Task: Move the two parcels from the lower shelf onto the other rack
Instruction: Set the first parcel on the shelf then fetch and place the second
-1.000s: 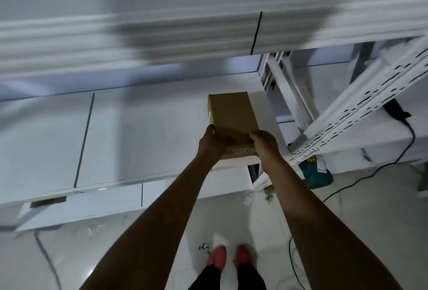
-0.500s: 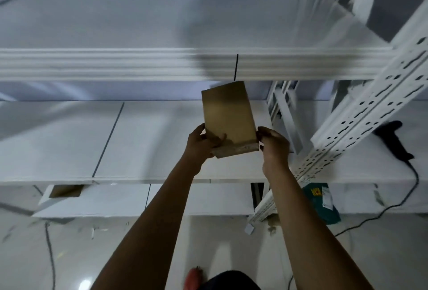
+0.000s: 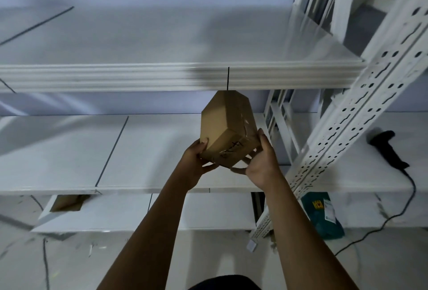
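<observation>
Carrying 1 parcel (image 3: 228,132) off the shelf (image 3: 143,150), pinched between left hand (image 3: 196,162) and right hand (image 3: 261,164) fingers. Next: probably turning toward the other rack (image 3: 361,109).

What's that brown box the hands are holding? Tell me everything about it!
The box is plain brown cardboard, longer than it is wide, closed with clear tape along its right side. Dark handwriting is scribbled on the end facing the camera, too blurry to read. It is tilted, far end pointing up toward the edge of the white shelf above. It rests on nothing: the left hand grips its left side and the right hand its right, fingers curled under the near end.
</observation>
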The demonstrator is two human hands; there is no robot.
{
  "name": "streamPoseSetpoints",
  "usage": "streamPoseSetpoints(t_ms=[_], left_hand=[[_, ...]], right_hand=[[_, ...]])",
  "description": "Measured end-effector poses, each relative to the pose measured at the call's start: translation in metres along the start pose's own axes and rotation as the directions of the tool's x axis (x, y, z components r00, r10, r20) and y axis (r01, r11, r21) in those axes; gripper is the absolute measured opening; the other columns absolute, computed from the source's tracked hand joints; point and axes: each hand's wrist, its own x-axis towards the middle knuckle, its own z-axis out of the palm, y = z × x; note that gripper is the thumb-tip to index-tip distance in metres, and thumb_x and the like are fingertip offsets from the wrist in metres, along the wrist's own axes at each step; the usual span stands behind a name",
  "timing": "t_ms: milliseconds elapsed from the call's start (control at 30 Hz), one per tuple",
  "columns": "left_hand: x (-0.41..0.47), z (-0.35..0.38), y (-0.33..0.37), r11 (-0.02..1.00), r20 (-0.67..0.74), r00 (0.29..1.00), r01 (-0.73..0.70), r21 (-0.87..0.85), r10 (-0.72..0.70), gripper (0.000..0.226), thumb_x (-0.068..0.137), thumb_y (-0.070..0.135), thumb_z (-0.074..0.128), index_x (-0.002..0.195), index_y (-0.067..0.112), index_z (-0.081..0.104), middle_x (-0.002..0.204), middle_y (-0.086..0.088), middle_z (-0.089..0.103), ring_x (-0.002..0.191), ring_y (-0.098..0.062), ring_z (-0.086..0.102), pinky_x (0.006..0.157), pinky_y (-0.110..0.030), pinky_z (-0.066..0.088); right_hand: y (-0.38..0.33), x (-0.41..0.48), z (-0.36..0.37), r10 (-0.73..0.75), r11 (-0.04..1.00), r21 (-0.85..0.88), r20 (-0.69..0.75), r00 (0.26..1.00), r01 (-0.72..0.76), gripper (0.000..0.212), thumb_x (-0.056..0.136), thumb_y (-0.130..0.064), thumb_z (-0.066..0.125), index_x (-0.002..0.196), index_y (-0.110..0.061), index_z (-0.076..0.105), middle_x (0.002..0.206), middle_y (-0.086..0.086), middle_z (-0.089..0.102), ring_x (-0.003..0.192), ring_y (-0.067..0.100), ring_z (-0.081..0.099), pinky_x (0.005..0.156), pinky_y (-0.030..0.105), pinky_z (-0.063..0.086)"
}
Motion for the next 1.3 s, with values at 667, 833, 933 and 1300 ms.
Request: streamPoseSetpoints(t_ms=[667, 833, 933, 1300], left_hand=[[-0.011, 0.043, -0.006, 0.967, -0.258, 0.957, -0.067, 0.245, 0.132, 0.069, 0.093, 0.059, 0.07, 0.142, 0.012, 0.056, 0.13, -0.012, 0.071, 0.115, -0.035, 0.072, 0.085, -0.04, 0.065], [-0.013, 0.04, -0.008, 0.98, -0.275, 0.956, -0.045, 0.194, 0.099, 0.114, 0.06, 0.078, 0.085, 0.153, 0.026, 0.043, 0.146, -0.009, 0.061, 0.122, -0.035, 0.069, 0.099, -0.053, 0.062], [-0.016, 0.03, -0.005, 0.992, -0.241, 0.965, -0.08, 0.097, 0.102, 0.065, 0.092, 0.037, 0.079, 0.148, 0.02, 0.05, 0.134, -0.009, 0.072, 0.106, -0.028, 0.077, 0.08, -0.038, 0.068], [-0.025, 0.019, -0.006, 0.976, -0.013, 0.979, -0.204, 0.081, 0.205, 0.071, 0.09, 0.024, 0.077, 0.155, 0.026, 0.049, 0.143, -0.008, 0.069, 0.117, -0.035, 0.075, 0.098, -0.054, 0.063]], right_hand=[[0.023, -0.022, 0.013, -0.553, 0.067, -0.964, 0.177, 0.814, 0.256, 0.093, 0.076, -0.077, 0.045, 0.157, -0.031, 0.038, 0.161, -0.002, 0.041, 0.148, 0.024, 0.037, 0.113, 0.053, 0.043], [0.037, -0.03, 0.015, -0.735, 0.088, -0.913, 0.211, 0.644, 0.399, 0.066, 0.093, -0.06, 0.05, 0.137, -0.013, 0.065, 0.146, 0.006, 0.061, 0.133, 0.022, 0.055, 0.107, 0.043, 0.051], [0.032, -0.034, 0.008, -0.755, 0.427, -0.771, -0.015, 0.656, 0.474, 0.044, 0.1, -0.038, 0.058, 0.134, -0.01, 0.067, 0.14, 0.008, 0.062, 0.129, 0.021, 0.056, 0.102, 0.031, 0.052], [0.004, -0.035, -0.027, -0.257, 0.904, -0.326, 0.104, 0.961, 0.278, 0.041, 0.097, -0.048, 0.055, 0.133, -0.032, 0.067, 0.131, 0.007, 0.075, 0.126, 0.03, 0.066, 0.099, 0.048, 0.053]])
